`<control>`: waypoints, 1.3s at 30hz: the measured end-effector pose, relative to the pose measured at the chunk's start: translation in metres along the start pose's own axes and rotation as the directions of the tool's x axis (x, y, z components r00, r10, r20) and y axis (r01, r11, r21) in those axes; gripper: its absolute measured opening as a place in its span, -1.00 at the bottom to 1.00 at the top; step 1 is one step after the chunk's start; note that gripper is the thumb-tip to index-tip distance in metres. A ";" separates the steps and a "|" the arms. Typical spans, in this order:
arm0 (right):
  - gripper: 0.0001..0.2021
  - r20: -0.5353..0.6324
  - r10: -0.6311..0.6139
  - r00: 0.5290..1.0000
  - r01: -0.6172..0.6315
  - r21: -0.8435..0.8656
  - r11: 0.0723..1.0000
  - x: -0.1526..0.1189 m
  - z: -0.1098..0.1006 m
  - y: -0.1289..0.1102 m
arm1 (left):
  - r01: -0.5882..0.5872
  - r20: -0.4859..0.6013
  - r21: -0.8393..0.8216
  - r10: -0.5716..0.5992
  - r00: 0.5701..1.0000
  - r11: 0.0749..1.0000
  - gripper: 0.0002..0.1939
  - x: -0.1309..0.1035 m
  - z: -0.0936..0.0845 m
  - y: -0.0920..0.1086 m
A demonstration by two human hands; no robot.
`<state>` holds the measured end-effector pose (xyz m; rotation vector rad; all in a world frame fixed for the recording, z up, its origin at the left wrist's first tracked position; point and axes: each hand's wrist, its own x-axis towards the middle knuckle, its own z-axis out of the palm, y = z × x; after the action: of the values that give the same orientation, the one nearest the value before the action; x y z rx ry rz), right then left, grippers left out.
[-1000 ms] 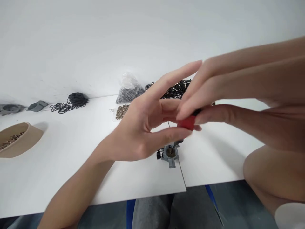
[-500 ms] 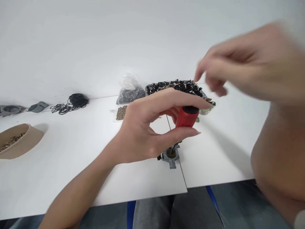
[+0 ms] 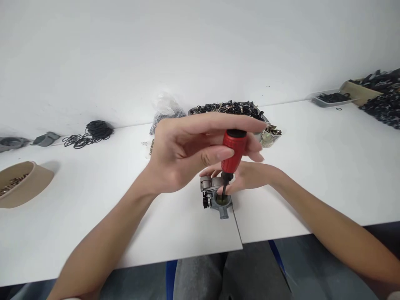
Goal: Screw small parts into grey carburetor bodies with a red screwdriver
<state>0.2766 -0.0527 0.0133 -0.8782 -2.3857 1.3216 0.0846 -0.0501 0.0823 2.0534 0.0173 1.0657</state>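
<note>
A screwdriver (image 3: 235,152) with a red handle and black cap stands nearly upright, its dark shaft pointing down into a grey metal carburetor (image 3: 223,211). My left hand (image 3: 187,152) is closed round the red handle, thumb on the near side and fingers behind. Lower down, my right hand (image 3: 250,175) grips the carburetor from behind and the right, its thumb close to the shaft. The carburetor rests on the white table near the seam. The screwdriver's tip is inside the round bore, and what it touches cannot be made out.
Behind my hands stand a tray of black and metal parts (image 3: 231,108), a clear bag (image 3: 165,108) and a small cup of brassy pieces (image 3: 271,136). Leftward are a beige bowl (image 3: 40,183) and black rubber rings (image 3: 98,130). Black parts (image 3: 383,102) pile up far right.
My right hand has come down from the upper right and taken hold of the carburetor. My left hand has shifted slightly left with the screwdriver, its grip adjusted.
</note>
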 end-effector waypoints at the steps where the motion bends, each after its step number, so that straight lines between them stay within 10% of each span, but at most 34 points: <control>1: -0.55 0.009 0.002 1.000 -0.002 0.015 1.000 0.001 0.000 0.000 | 0.007 -0.035 0.029 -0.006 0.999 1.000 -0.65 0.000 0.000 -0.002; 5: -0.53 0.001 0.025 1.000 -0.025 0.010 1.000 0.002 0.000 0.002 | 0.007 -0.200 0.090 0.011 0.980 0.996 -0.65 -0.001 0.003 -0.003; 10: -0.52 0.000 0.013 1.000 -0.013 -0.024 1.000 0.001 0.000 0.005 | 0.043 -0.049 0.042 -0.041 0.998 0.998 -0.56 -0.001 -0.001 0.003; 16: -0.64 0.021 0.052 0.998 -0.052 0.005 0.999 0.001 -0.001 -0.002 | 0.003 -0.204 0.134 0.024 0.979 0.991 -0.73 0.002 0.007 0.008; 23: -0.50 0.025 0.079 0.997 -0.080 0.024 0.997 0.001 0.002 0.006 | 0.040 0.012 0.063 -0.041 0.999 0.997 -0.61 0.002 -0.005 0.015; 29: -0.59 0.007 0.055 0.998 -0.056 0.053 0.997 0.002 0.001 -0.003 | -0.002 -0.265 0.180 0.051 0.963 0.984 -0.75 0.003 0.006 0.018; 34: -0.53 0.028 0.056 0.998 -0.058 0.049 0.997 0.002 0.001 -0.001 | 0.042 0.040 -0.113 -0.038 0.998 0.993 -0.62 0.001 -0.019 -0.004; 39: -0.57 -0.004 0.031 1.000 -0.030 0.023 0.999 0.001 0.000 -0.001 | 0.206 -0.049 -0.134 -0.214 0.975 0.969 -0.78 0.006 -0.003 0.005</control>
<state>0.2757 -0.0525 0.0138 -0.9136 -2.3578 1.3545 0.0851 -0.0492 0.0908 1.8564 0.1908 0.9735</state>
